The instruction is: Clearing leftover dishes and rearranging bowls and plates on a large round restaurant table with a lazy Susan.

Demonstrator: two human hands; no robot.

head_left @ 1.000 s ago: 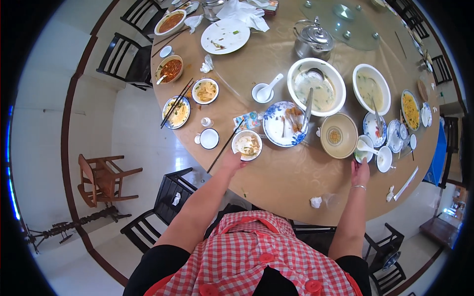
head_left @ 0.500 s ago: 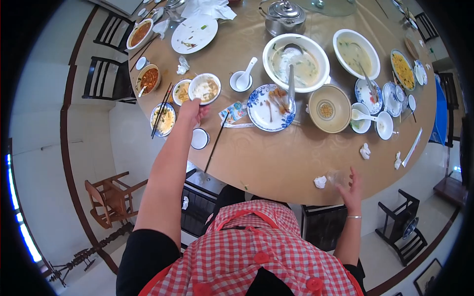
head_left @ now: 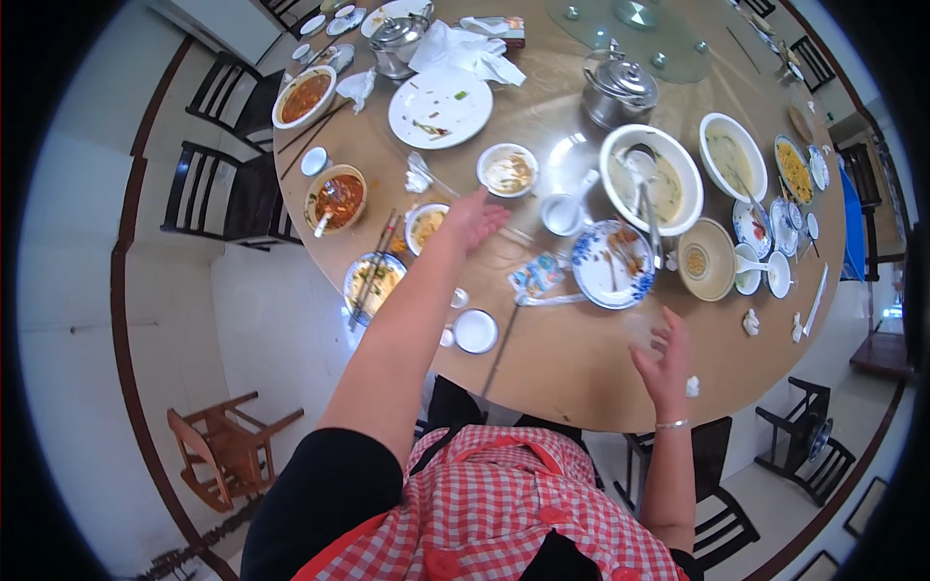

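Observation:
My left hand (head_left: 477,221) reaches over the table with its fingers spread. Just beyond its fingertips stands a small white bowl (head_left: 513,194) with leftover food, apart from the hand. Beside my left wrist is another small bowl (head_left: 408,232) of yellowish food. Nearer, chopsticks lie across a blue-patterned dish (head_left: 353,308), partly behind my forearm. To the right of my left hand are a white cup (head_left: 557,221) with a spoon and a blue-rimmed plate (head_left: 585,283) of scraps. My right hand (head_left: 664,360) hovers over the near table edge, empty, its fingers apart and slightly bent.
The round table (head_left: 581,373) also carries large soup bowls (head_left: 651,225), a tan bowl (head_left: 705,292), a lidded metal pot (head_left: 620,92), a white plate (head_left: 402,116) and a red-sauce bowl (head_left: 360,208). A single chopstick (head_left: 501,351) lies near the front edge. Chairs (head_left: 228,189) stand around.
My left hand has let go of the small white bowl, which now stands farther right, apart from the yellowish one. My right hand has moved farther in over the table. The view has shifted left.

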